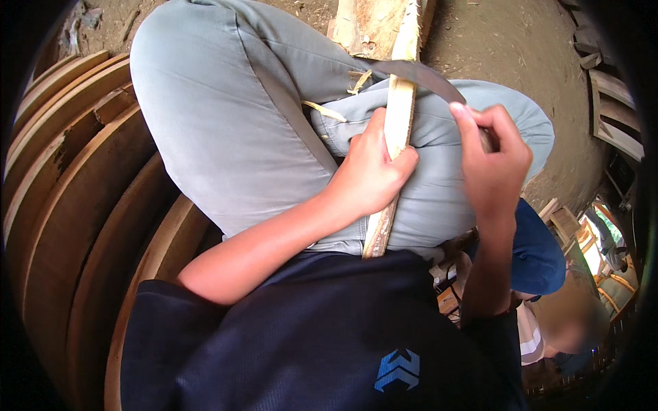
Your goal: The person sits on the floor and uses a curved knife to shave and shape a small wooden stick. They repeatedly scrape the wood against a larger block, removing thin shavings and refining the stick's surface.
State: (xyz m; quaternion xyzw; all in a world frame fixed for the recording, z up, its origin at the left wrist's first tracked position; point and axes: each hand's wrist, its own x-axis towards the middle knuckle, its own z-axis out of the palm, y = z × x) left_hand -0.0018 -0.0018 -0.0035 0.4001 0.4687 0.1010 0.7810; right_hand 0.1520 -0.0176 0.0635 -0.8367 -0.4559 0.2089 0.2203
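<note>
My left hand [375, 168] is wrapped round a pale wooden strip [399, 113], which runs from my waist across my lap to a wooden block [363, 31] beyond my legs. In my right hand [497, 154] is the handle of a knife with a dark curved blade [430, 77]. The blade lies across the strip, farther out than my left hand, with its tip pointing left. Bark or rough brown surface shows on the strip's near end. Most of the knife handle is hidden in my fingers.
Curled wood shavings [325, 111] lie on my grey trousers. Several curved planks [89, 178] are stacked at my left. Another person in blue trousers [538, 253] sits close at my right. Wooden frames [615, 109] stand at the far right on the dirt floor [507, 41].
</note>
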